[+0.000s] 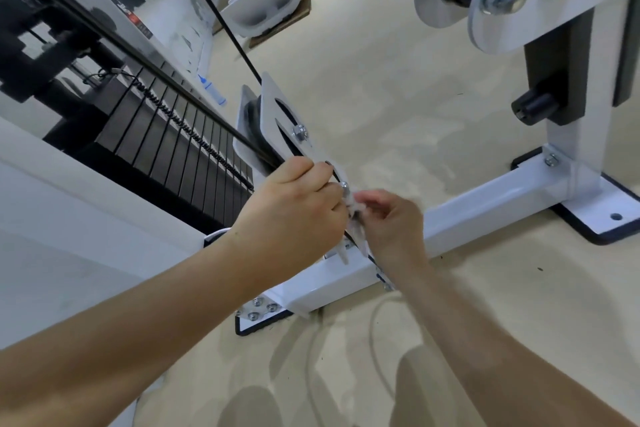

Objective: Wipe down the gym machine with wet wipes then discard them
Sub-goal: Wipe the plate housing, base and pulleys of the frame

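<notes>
Two bare hands work close together at a low pulley on a white gym machine.

The main risk sits just above the left hand [294, 208]: a black cable [221, 10] runs down into the pulley bracket [277, 114], and the curled fingers lie right where the cable enters. If the weight stack [180, 149] to the left of that hand shifted, the cable could likely nip skin. A second risk lies between the hands: the thin wipe [353, 211] is bunched against a small bolt [344, 185] and could probably snag or tear on it, leaving shreds behind.

The left hand is closed, fingers wrapped round the bracket's lower edge as if steadying it; what lies inside the palm is hidden.

Just to its right, touching the bracket, is the white wipe, crumpled, with a strip hanging down.

The right hand [394, 225] is mostly closed, thumb and fingertips pinching the wipe against the metal. Beyond this hand, the white base bar [485, 215] runs along the floor.
</notes>
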`<state>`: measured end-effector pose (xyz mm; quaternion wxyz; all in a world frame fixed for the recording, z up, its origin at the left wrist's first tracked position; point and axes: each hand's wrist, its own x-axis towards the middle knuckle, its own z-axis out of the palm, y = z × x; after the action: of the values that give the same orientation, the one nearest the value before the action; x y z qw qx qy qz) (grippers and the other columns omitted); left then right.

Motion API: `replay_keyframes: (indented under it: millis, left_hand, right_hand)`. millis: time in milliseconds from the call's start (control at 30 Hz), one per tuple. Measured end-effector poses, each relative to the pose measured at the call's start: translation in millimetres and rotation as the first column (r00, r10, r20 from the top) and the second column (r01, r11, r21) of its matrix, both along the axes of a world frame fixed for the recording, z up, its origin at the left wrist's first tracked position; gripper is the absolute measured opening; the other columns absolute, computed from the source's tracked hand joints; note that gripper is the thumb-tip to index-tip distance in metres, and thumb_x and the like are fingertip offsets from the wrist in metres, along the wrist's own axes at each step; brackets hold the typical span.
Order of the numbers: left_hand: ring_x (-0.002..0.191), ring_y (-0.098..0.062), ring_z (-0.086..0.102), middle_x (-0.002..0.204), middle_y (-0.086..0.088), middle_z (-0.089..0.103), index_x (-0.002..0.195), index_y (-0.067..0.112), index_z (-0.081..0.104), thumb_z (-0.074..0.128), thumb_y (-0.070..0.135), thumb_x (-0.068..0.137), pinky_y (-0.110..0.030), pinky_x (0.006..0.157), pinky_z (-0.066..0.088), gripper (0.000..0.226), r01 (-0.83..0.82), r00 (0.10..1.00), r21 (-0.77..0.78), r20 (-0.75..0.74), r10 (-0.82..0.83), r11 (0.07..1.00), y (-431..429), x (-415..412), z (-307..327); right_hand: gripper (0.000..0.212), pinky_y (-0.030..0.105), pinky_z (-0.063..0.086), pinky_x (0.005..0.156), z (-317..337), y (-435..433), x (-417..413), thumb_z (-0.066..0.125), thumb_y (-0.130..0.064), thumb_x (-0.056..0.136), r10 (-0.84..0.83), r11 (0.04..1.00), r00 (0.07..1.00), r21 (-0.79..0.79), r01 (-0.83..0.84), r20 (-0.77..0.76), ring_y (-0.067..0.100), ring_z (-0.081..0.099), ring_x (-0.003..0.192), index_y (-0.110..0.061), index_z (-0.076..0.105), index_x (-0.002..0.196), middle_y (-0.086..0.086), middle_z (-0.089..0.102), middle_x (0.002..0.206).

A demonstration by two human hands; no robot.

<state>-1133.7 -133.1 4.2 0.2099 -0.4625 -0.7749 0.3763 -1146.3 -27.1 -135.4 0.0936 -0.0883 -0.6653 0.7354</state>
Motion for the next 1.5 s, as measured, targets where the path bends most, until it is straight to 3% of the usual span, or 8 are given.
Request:
replay_keyframes:
  millis: [100, 300, 700, 867, 1067, 1233, 1367, 1500]
  left_hand:
    - [0.063, -0.022, 0.048, 0.058, 0.001, 0.047, 0.058, 0.017, 0.056, 0.053, -0.005, 0.071, -0.032, 0.07, 0.039, 0.026, 0.009, 1.0, -0.003, -0.006, -0.009, 1.0, -2.2, 2.2, -1.3]
    - [0.077, -0.026, 0.06, 0.07, -0.004, 0.06, 0.066, 0.015, 0.063, 0.052, -0.002, 0.081, -0.035, 0.085, 0.041, 0.026, 0.055, 0.998, 0.04, -0.016, -0.055, 0.998, 1.6, 0.3, -3.9]
    - [0.065, -0.023, 0.054, 0.063, -0.002, 0.058, 0.063, 0.014, 0.065, 0.039, -0.005, 0.081, -0.033, 0.074, 0.034, 0.037, 0.04, 0.994, 0.062, -0.1, -0.033, 0.997, 2.4, -5.4, 10.0]
    - [0.061, -0.024, 0.054, 0.06, -0.005, 0.053, 0.059, 0.012, 0.06, 0.041, -0.009, 0.075, -0.033, 0.071, 0.031, 0.033, 0.033, 0.994, 0.109, -0.103, -0.022, 0.994, 6.9, -5.6, 7.7]
    - [0.057, -0.02, 0.041, 0.053, -0.001, 0.041, 0.054, 0.015, 0.052, 0.033, -0.01, 0.072, -0.031, 0.062, 0.031, 0.036, 0.005, 0.996, 0.09, -0.09, 0.004, 0.996, 13.1, -4.1, 11.9]
    - [0.061, -0.022, 0.049, 0.057, -0.001, 0.046, 0.055, 0.014, 0.054, 0.033, -0.01, 0.073, -0.031, 0.061, 0.036, 0.037, -0.053, 0.996, 0.043, -0.067, 0.056, 0.998, 10.0, 4.3, 12.9]
    - [0.061, -0.022, 0.047, 0.056, 0.0, 0.044, 0.052, 0.016, 0.051, 0.03, -0.009, 0.072, -0.032, 0.062, 0.037, 0.038, -0.077, 0.994, 0.024, -0.078, 0.079, 0.997, 17.7, 4.4, 12.8]
    - [0.062, -0.021, 0.043, 0.058, 0.0, 0.041, 0.052, 0.017, 0.046, 0.03, -0.01, 0.071, -0.031, 0.063, 0.033, 0.037, -0.07, 0.992, 0.019, -0.1, 0.072, 0.997, 16.7, 2.0, 9.8]
  right_hand:
    - [0.022, 0.033, 0.052, 0.066, -8.0, 2.2, 7.3, 0.061, -0.009, 0.088, 0.103, 0.964, 0.994, 0.243, -0.108, 0.031, 0.011, 0.06, 0.062, -0.022, 0.077, 0.081, -0.006, 0.071, 0.068]
    - [0.027, 0.016, 0.052, 0.07, 61.7, 17.4, -17.6, 0.062, 0.003, 0.083, -0.003, 0.999, 0.958, -0.04, -0.009, -0.285, -0.002, 0.068, 0.076, -0.017, 0.079, 0.09, -0.02, 0.07, 0.077]
    - [0.02, 0.039, 0.052, 0.061, 53.4, -3.1, -35.7, 0.059, 0.001, 0.082, 0.171, 0.984, 0.942, 0.104, -0.146, -0.287, 0.028, 0.064, 0.071, -0.012, 0.074, 0.077, 0.005, 0.069, 0.068]
    - [0.032, 0.032, 0.058, 0.077, 61.0, 4.2, -33.7, 0.06, 0.003, 0.081, 0.176, 0.968, 0.951, -0.132, -0.214, -0.254, 0.016, 0.072, 0.08, -0.025, 0.076, 0.077, 0.0, 0.075, 0.078]
    - [0.026, 0.007, 0.036, 0.054, 35.2, 2.1, -52.5, 0.057, 0.002, 0.082, 0.314, 0.935, 0.938, 0.217, -0.279, -0.145, -0.007, 0.051, 0.054, -0.022, 0.064, 0.076, -0.017, 0.052, 0.057]
    - [0.015, 0.03, 0.056, 0.076, 16.2, 10.0, -61.3, 0.064, -0.008, 0.074, 0.164, 0.983, 0.985, -0.087, -0.16, 0.048, 0.012, 0.066, 0.078, -0.013, 0.076, 0.083, -0.002, 0.072, 0.077]
    - [0.023, 0.023, 0.044, 0.062, -5.5, 4.0, -31.5, 0.056, -0.016, 0.072, 0.212, 0.973, 0.976, 0.079, -0.216, 0.057, 0.01, 0.06, 0.067, -0.011, 0.076, 0.083, -0.002, 0.07, 0.072]
    - [0.025, 0.02, 0.047, 0.057, -7.6, -0.4, -2.9, 0.056, -0.002, 0.085, 0.184, 0.982, 0.971, -0.079, -0.173, 0.155, 0.016, 0.065, 0.072, -0.017, 0.075, 0.086, -0.001, 0.072, 0.076]
